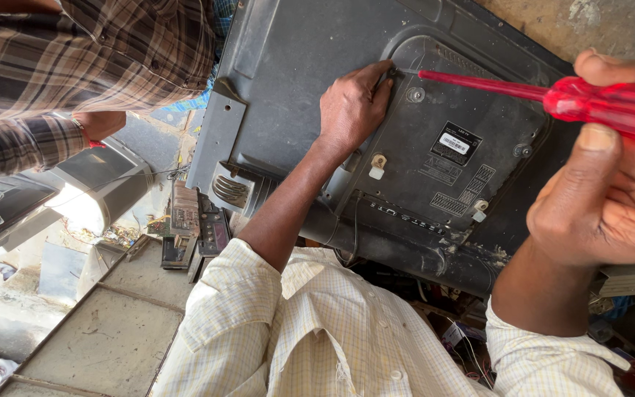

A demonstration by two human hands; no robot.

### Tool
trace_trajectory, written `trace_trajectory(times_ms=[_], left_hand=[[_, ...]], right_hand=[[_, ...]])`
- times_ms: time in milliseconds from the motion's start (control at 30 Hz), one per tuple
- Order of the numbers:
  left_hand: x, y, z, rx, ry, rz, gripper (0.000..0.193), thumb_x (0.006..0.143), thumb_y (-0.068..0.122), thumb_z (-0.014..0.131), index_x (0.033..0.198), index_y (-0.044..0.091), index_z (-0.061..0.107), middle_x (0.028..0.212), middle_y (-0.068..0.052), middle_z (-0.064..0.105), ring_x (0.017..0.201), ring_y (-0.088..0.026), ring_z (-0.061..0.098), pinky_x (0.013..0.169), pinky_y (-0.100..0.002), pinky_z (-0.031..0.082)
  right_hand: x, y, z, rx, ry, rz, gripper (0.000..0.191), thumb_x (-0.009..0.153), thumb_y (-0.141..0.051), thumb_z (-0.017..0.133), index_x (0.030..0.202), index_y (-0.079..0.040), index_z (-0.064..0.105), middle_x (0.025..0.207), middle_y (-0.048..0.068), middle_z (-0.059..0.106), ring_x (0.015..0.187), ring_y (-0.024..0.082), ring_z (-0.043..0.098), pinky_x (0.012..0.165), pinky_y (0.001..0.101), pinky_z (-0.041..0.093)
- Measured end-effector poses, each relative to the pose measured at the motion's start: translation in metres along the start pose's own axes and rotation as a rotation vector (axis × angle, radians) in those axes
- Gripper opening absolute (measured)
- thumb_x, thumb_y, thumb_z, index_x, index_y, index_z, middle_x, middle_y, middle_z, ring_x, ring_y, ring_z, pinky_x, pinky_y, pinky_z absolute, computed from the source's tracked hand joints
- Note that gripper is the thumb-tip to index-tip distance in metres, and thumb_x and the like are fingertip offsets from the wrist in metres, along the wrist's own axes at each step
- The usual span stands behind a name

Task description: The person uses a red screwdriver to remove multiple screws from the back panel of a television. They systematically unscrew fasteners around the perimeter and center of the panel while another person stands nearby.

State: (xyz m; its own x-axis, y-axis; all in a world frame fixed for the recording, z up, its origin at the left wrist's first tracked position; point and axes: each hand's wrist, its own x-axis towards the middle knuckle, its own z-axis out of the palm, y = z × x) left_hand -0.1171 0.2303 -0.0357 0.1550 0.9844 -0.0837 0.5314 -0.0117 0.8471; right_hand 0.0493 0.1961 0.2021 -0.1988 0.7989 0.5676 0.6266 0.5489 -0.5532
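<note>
A dusty flat-panel television (295,66) lies with its dark grey back cover facing me. My left hand (353,106) rests on that cover, fingertips pressed at a screw spot near the raised middle panel (464,117). My right hand (611,198) is close to the camera at the right and is closed around a red transparent screwdriver (597,103). Its shaft points left, and the tip hovers just right of my left fingertips. A white sticker label (455,142) sits on the middle panel.
Another person in a plaid shirt (75,66) stands at the upper left, a hand (101,123) near a grey casing (104,184). Loose circuit boards (192,228) and wires lie below the television's left edge. Concrete floor slabs (104,338) fill the lower left.
</note>
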Motion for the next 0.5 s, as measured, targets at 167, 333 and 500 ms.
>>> trace_trajectory(times_ms=[167, 333, 500], left_hand=[[-0.001, -0.001, 0.000, -0.005, 0.035, 0.028, 0.024, 0.094, 0.018, 0.069, 0.117, 0.011, 0.075, 0.084, -0.003, 0.078, 0.068, -0.014, 0.075, 0.060, -0.034, 0.060], [-0.002, 0.002, -0.003, -0.004, -0.013, -0.035, 0.023, 0.094, 0.018, 0.069, 0.115, 0.012, 0.076, 0.082, -0.004, 0.077, 0.067, -0.016, 0.075, 0.062, -0.036, 0.060], [0.002, 0.005, -0.003, -0.016, -0.017, -0.047, 0.022, 0.094, 0.018, 0.068, 0.113, 0.012, 0.076, 0.086, -0.006, 0.078, 0.071, -0.019, 0.076, 0.063, -0.038, 0.060]], right_hand=[[-0.003, -0.007, 0.002, -0.005, -0.055, 0.063, 0.018, 0.111, 0.029, 0.047, 0.129, 0.031, 0.047, 0.128, 0.040, 0.057, 0.116, 0.042, 0.068, 0.105, 0.0398, 0.060], [-0.001, -0.010, 0.001, -0.004, -0.041, 0.095, 0.021, 0.107, 0.027, 0.048, 0.125, 0.034, 0.040, 0.123, 0.041, 0.058, 0.109, 0.043, 0.068, 0.101, 0.0401, 0.061], [0.002, -0.004, 0.000, 0.053, -0.050, 0.055, 0.015, 0.112, 0.026, 0.048, 0.126, 0.030, 0.049, 0.123, 0.039, 0.059, 0.114, 0.041, 0.069, 0.103, 0.0385, 0.064]])
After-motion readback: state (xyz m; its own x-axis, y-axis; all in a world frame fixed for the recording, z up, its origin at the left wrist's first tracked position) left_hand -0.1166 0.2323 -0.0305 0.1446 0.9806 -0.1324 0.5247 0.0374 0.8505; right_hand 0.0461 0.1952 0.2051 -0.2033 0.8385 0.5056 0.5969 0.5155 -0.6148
